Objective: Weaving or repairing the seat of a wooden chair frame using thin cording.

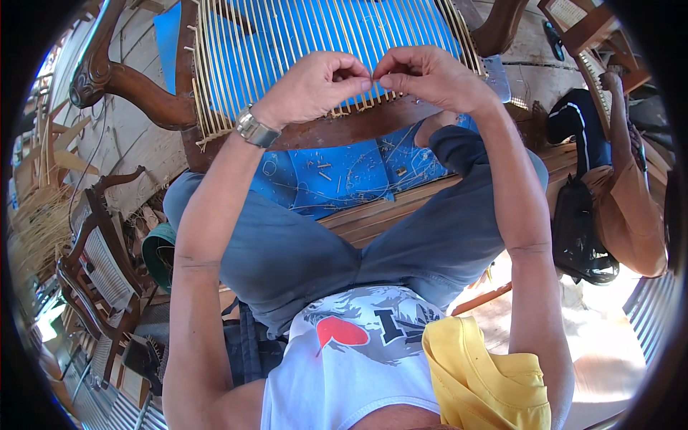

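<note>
Under daylight on a weathered plank floor (136, 68), a person sits with knees spread before a dark wooden seat frame (308, 136), a blue sheet (333, 175) littered with offcuts showing beneath it. Pale cane strands (240, 64) run from the frame's far side to its near edge, side by side, too many to count with certainty.

Two bare hands meet above the near edge, right of its middle. The left hand (308, 87) and the right hand (444, 77) each have thumb and forefinger pressed together, tips almost touching; whether a strand lies in either pinch is too fine to tell. One metal watch (256, 127) circles the left wrist. One curved, carved wooden piece (147, 100) joins the frame by its near left corner.

Around the workplace: one green container (159, 256) by the left knee, one chair with pale woven panels (100, 261) farther left, and a bundle of loose fibres (46, 215) beyond. One yellow cloth (491, 380) lies over the person's printed white top (344, 387). At right, one co-worker (631, 208) reaches to another wooden frame (593, 29).
</note>
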`<state>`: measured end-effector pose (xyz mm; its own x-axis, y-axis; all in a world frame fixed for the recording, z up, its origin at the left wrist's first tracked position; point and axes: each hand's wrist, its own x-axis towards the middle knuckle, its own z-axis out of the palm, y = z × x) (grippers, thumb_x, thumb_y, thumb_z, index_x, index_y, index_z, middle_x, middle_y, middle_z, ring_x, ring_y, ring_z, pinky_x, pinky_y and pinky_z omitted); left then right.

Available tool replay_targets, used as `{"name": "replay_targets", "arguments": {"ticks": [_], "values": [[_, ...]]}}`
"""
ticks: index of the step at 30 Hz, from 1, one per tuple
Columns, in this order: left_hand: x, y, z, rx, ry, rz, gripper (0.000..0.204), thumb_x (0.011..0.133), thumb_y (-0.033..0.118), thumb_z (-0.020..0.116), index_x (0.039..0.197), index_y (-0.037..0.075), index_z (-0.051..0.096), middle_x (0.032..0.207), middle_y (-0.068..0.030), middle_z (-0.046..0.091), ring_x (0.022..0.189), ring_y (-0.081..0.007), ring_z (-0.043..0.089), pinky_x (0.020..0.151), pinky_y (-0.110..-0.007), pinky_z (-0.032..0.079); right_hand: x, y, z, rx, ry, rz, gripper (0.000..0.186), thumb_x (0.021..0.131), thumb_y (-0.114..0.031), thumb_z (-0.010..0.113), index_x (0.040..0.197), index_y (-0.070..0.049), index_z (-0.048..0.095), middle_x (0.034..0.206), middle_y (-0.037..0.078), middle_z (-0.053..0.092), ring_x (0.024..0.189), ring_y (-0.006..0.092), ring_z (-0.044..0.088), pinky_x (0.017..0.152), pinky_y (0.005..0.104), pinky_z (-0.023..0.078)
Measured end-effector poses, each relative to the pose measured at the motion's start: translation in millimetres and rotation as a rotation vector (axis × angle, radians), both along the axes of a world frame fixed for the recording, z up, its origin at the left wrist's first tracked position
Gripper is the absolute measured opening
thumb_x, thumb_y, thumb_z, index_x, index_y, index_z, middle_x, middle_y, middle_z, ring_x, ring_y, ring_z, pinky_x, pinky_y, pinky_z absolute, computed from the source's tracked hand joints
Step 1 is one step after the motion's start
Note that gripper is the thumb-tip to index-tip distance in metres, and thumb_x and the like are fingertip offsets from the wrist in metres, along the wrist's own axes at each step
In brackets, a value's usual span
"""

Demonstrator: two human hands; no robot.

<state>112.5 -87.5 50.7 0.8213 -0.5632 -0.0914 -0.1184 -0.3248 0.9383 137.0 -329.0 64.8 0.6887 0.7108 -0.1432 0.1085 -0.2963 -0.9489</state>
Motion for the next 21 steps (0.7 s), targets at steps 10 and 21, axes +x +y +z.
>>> {"name": "replay_targets", "arguments": {"ticks": [10, 21], "values": [[5.0, 6.2, -0.5, 0.035, 0.138, 0.469, 0.037, 0.094, 0.033, 0.064, 0.111, 0.000, 0.068, 0.088, -0.0045, 0.069, 0.075, -0.0104, 0.060, 0.069, -0.027, 0.050, 18.2, -13.1, -20.1, -0.316, -0.534, -0.240, 0.013, 0.090, -0.013, 0.061, 0.099, -0.002, 0.064, 0.082, 0.010, 0.065, 0.076, 0.0213, 0.062, 0.070, 0.0345, 0.050], [26.7, -51.4, -22.4, 0.248, 0.158, 0.420, 0.029, 0.085, 0.032, 0.065, 0.088, 0.005, 0.076, 0.070, -0.0057, 0.071, 0.056, -0.0125, 0.061, 0.053, -0.029, 0.048, 27.9, -20.3, -32.7, -0.420, -0.636, -0.223, 0.017, 0.081, -0.010, 0.063, 0.096, -0.004, 0.066, 0.087, 0.015, 0.068, 0.083, 0.0314, 0.065, 0.075, 0.0400, 0.051]]}}
